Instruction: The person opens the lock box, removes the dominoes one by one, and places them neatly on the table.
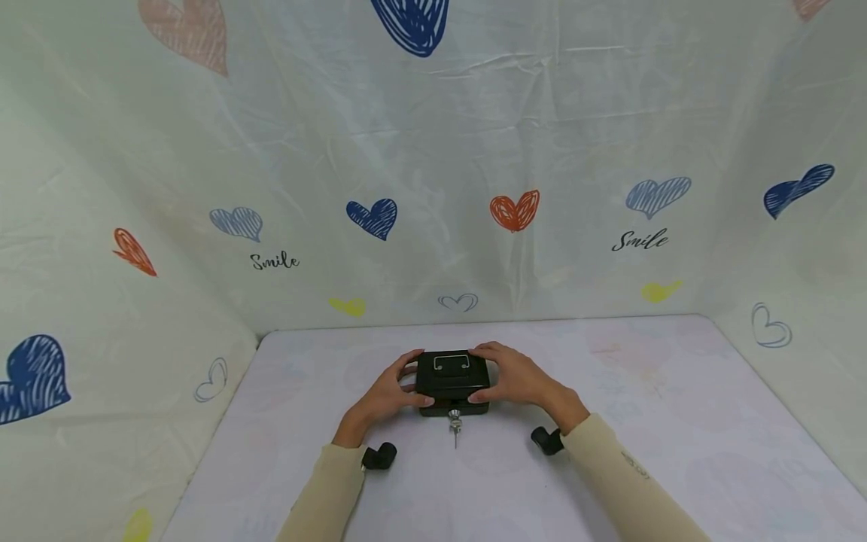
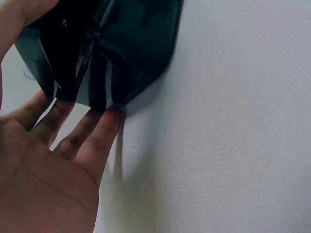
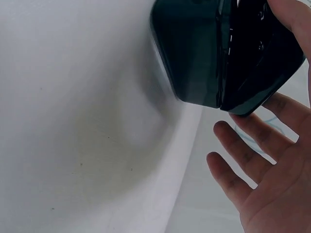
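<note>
A black metal cash box [image 1: 452, 374] stands on the table with a wire handle [image 1: 451, 366] on its lid. At its front a small bunch of keys [image 1: 456, 427] hangs from the lock. The lid looks ajar, its front edge raised above the base, as a dark wedge in both wrist views suggests. My left hand [image 1: 386, 393] grips the lid's left side, thumb at the front corner and fingers farther back. On the opposite side my right hand [image 1: 520, 376] holds the lid between thumb and forefinger; its other fingers spread loosely in the right wrist view.
The box rests on a white table [image 1: 325, 369] with faint printed patterns. Behind and beside it hang white curtains [image 1: 433, 150] printed with hearts and "Smile". A black wrist device [image 1: 379, 456] sits by the left sleeve, another wrist device [image 1: 547, 441] by the right.
</note>
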The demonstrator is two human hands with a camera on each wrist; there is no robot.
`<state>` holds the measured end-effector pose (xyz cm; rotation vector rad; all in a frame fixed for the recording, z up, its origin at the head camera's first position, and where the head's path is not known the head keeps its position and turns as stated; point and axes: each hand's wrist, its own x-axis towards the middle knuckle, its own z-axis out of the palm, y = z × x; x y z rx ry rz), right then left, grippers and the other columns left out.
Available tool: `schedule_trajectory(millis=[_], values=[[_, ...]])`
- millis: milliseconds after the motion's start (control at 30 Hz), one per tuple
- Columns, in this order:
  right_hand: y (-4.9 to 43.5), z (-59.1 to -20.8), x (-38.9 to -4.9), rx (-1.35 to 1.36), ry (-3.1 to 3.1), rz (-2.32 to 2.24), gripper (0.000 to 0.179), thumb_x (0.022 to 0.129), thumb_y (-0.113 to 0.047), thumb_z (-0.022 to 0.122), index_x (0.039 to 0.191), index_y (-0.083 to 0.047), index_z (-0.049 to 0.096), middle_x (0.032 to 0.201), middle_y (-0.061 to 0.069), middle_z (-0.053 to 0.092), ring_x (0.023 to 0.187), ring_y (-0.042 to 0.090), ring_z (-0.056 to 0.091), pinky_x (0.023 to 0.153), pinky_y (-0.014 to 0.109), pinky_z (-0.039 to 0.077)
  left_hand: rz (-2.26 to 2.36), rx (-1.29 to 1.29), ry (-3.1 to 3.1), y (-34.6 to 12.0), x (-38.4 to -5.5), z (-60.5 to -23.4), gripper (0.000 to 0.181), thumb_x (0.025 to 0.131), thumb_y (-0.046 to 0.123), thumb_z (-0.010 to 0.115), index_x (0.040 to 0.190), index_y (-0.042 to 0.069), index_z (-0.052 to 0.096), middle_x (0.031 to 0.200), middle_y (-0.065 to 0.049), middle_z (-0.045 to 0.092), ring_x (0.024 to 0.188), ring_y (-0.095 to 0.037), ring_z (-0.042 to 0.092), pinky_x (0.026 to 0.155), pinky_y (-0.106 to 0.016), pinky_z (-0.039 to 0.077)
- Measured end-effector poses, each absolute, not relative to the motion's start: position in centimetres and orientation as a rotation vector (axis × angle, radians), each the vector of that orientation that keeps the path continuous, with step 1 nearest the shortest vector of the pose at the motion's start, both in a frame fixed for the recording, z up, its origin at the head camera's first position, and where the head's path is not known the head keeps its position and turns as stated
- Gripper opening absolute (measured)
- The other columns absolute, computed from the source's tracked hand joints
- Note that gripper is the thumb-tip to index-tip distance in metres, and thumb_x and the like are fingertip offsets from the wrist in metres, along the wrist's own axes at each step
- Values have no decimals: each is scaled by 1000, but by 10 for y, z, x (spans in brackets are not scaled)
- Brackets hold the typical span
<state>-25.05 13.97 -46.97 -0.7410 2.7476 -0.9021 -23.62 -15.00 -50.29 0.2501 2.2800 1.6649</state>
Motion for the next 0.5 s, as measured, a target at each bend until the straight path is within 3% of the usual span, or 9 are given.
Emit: schedule_trajectory(millis=[500], values=[[142, -471, -257, -727, 2671, -1016, 83, 81, -46, 89, 151, -11, 60, 156, 14, 54, 145, 38, 49, 119, 61, 43, 1660, 209, 2275, -150, -235, -501, 99, 84, 13, 90, 166, 16, 35, 163, -27, 40, 135, -51, 57, 112, -59, 51]])
